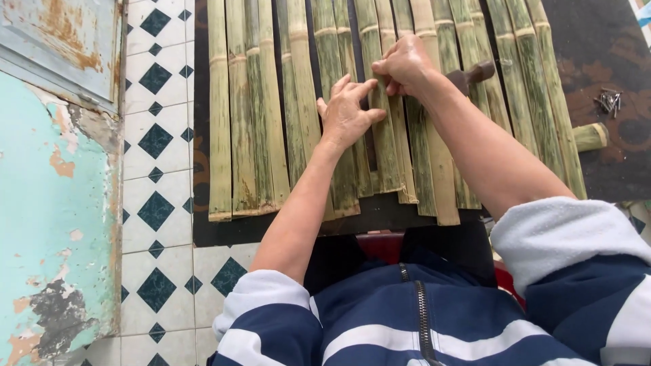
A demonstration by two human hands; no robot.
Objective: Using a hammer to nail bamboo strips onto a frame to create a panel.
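Green split bamboo slats lie side by side across a dark board, filling the upper middle of the frame. The left hand rests flat on them, fingers spread and holding nothing. Just above it, the right hand is pinched shut, though what's between the fingertips I can't tell. A brown tool handle pokes out behind the right wrist. Some nails sit at the upper right, tiled floor on the left.
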